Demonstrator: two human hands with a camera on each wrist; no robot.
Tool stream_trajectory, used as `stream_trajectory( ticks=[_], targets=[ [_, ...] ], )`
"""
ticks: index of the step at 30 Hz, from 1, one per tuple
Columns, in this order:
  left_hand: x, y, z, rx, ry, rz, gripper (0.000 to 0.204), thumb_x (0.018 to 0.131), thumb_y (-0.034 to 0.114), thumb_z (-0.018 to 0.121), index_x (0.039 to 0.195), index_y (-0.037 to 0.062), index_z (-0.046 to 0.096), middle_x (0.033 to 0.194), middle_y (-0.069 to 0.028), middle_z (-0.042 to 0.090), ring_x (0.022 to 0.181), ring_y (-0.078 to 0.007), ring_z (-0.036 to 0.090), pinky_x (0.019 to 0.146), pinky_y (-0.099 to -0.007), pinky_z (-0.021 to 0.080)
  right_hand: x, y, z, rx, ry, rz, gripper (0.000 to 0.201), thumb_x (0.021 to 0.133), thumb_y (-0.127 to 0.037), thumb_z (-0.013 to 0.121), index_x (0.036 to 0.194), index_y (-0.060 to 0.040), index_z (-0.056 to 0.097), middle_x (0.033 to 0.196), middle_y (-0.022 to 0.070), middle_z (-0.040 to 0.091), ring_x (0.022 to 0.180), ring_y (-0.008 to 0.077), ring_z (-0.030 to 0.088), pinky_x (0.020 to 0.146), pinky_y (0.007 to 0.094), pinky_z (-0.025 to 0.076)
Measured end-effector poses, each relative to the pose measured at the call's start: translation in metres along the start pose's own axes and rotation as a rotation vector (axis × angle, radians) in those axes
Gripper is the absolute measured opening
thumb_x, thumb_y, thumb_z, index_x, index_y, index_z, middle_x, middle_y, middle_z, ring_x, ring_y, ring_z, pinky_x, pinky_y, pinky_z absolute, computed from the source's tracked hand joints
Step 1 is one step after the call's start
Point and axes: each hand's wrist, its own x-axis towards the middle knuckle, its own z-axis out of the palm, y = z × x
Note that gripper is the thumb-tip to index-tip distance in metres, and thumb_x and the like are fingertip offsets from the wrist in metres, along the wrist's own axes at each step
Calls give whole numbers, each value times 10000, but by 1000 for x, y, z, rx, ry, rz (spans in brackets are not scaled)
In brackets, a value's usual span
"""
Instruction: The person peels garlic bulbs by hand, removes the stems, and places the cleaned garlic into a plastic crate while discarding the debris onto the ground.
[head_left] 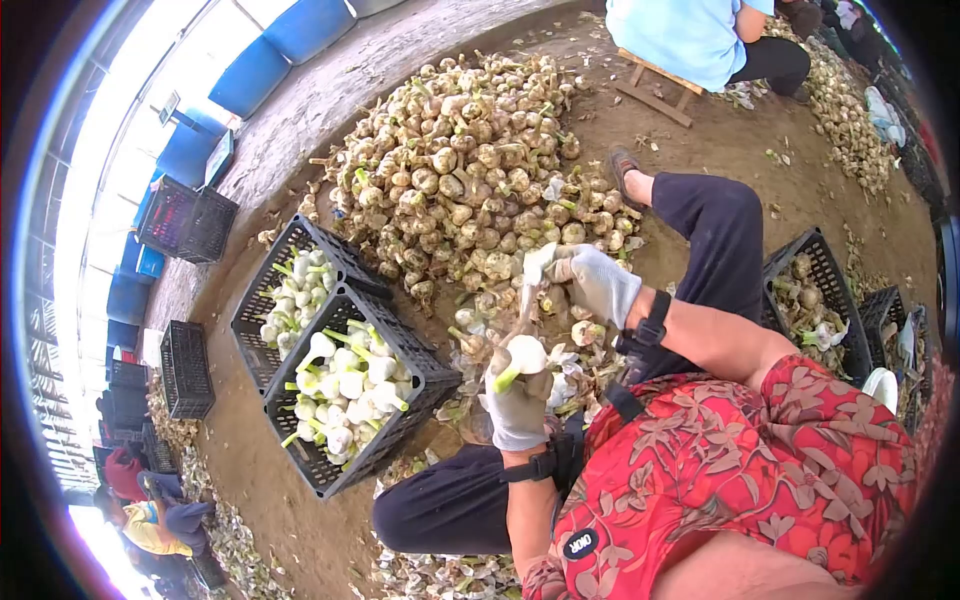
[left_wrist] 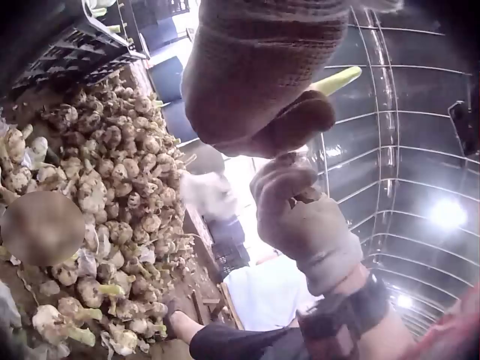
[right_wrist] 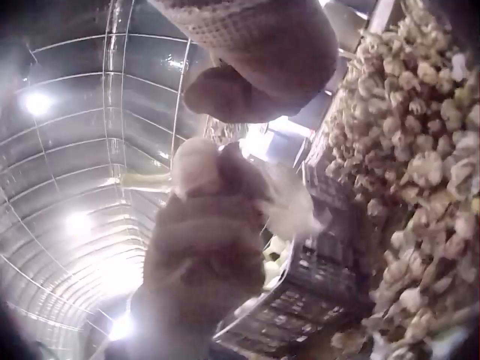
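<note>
My gloved left hand [head_left: 520,408] grips a white garlic bulb [head_left: 527,353] whose green stem [head_left: 506,380] sticks out past the fingers. In the right wrist view the bulb [right_wrist: 196,166] sits at the fingertips of the left hand [right_wrist: 202,247]. Just beyond it, my gloved right hand [head_left: 603,284] pinches a pale strip of garlic skin [head_left: 527,303]. The left wrist view shows the right hand [left_wrist: 300,217] with curled fingers, close to the left one. A loose white piece of skin [right_wrist: 292,204] shows blurred beside the bulb.
Ahead lies a big heap of unpeeled garlic [head_left: 450,180]. Two black crates, a nearer one [head_left: 420,400] and a farther one [head_left: 245,325], hold white trimmed bulbs. Another crate [head_left: 850,345] stands at the right. A person in a light blue shirt [head_left: 685,40] sits on a wooden stool [head_left: 655,95].
</note>
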Motion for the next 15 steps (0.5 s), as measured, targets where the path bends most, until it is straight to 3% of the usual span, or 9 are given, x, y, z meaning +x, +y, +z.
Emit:
stream_trajectory(
  ticks=[1, 3, 5, 6, 7, 9, 11, 12, 15],
  targets=[
    [-1, 0, 1, 24, -20, 0, 485, 929, 420, 560, 1146, -13, 541, 687, -31, 519, 476, -80, 381, 415, -223, 298, 6, 3, -10, -96, 54, -38, 166, 875, -97, 573, 996, -5, 638, 797, 73, 646, 634, 167, 634, 583, 304, 524],
    [0, 0, -4, 55, -48, 40, 551, 919, 430, 585, 1234, -15, 505, 695, -34, 539, 495, -76, 431, 422, -218, 331, 40, 31, -66, -1107, 34, 110, 284, 838, -192, 631, 1063, -19, 630, 856, 126, 660, 745, 240, 668, 644, 352, 542],
    [-1, 1, -6, 61, -3, 66, 581, 918, 430, 592, 1280, -11, 482, 703, -35, 557, 509, -79, 460, 429, -215, 352, -10, -6, -23, -2046, -284, 65, 485, 784, -291, 690, 1171, -21, 578, 1016, 207, 645, 904, 323, 660, 732, 408, 538],
    [-1, 0, -8, 83, 26, 93, 575, 918, 426, 595, 1277, -11, 492, 725, -40, 574, 521, -81, 476, 432, -214, 360, -24, -11, -12, -1959, -278, 86, 635, 754, -332, 715, 1275, -32, 509, 1168, 242, 592, 1008, 372, 620, 826, 443, 511],
    [0, -1, -12, 106, 54, 117, 569, 918, 422, 598, 1275, -11, 501, 748, -45, 592, 534, -83, 491, 434, -214, 368, -22, -3, -19, -1756, -325, 26, 728, 746, -354, 730, 1336, -32, 450, 1199, 233, 578, 1052, 336, 614, 886, 416, 489],
    [1, -1, -11, 219, 120, 156, 539, 921, 404, 603, 1253, -15, 527, 795, -51, 621, 553, -91, 514, 453, -214, 391, -26, 0, -11, -1133, -408, -147, 726, 754, -331, 737, 1345, -23, 450, 1172, 199, 609, 1044, 285, 623, 905, 380, 478],
    [2, 2, -1, 405, 196, 178, 492, 927, 375, 607, 1215, -22, 560, 844, -54, 643, 568, -101, 529, 484, -215, 421, -36, -9, 20, -967, -357, -116, 646, 770, -246, 735, 1310, 5, 482, 1142, 160, 637, 1034, 207, 614, 909, 336, 471],
    [3, 3, -19, 429, 162, 169, 398, 938, 259, 599, 1207, -33, 577, 982, -66, 655, 697, -106, 589, 616, -215, 478, -35, 6, 20, -807, -316, -155, 547, 790, -170, 725, 1259, 24, 522, 1112, 117, 656, 992, 161, 614, 861, 298, 491],
    [3, -1, -3, 370, 163, 384, 480, 926, 172, 600, 1331, -47, 464, 1198, -136, 596, 1026, -195, 610, 831, -291, 511, -36, 23, 31, -459, 3, -76, 451, 823, -145, 720, 1202, 30, 551, 1063, 92, 655, 912, 131, 620, 775, 256, 511]
  ],
)
